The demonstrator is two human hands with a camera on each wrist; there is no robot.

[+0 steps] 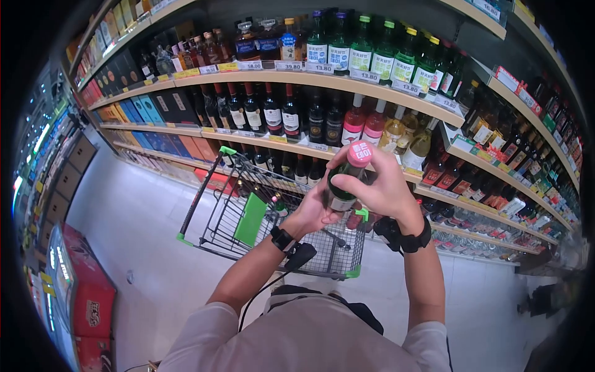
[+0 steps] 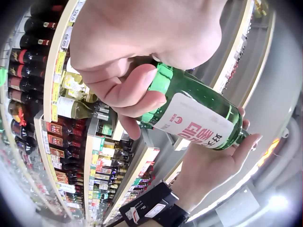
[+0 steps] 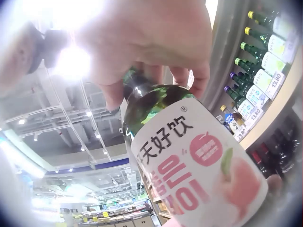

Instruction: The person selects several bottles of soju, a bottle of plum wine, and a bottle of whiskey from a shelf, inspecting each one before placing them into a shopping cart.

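Fingers of both hands are curled round one green glass bottle (image 3: 199, 161), grasping it in front of the person's chest, above a shopping cart (image 1: 334, 253). The right hand (image 1: 385, 186) grips it around the neck, just below a pink cap (image 1: 359, 154) with white characters, while the left hand (image 1: 312, 214) clasps the base. The bottle is tilted, its cap end higher in the head view. Its white label (image 3: 189, 165) carries black and pink lettering and a picture of a peach. Inside the cart, near a green panel (image 1: 251, 220), is another bottle with a pink cap (image 1: 279, 204). Beyond the hands, a long shelf (image 1: 266, 75) bears a row of green bottles (image 1: 362, 49) with white labels, their caps purple, green and yellow, above price tags (image 1: 367, 75) reading 13.80. On the level beneath are dark wine bottles (image 1: 271, 111) and, to their right, pink bottles (image 1: 374, 124). A red display unit (image 1: 93, 307) sits on the pale floor (image 1: 145, 248), to the left and well apart from the cart.
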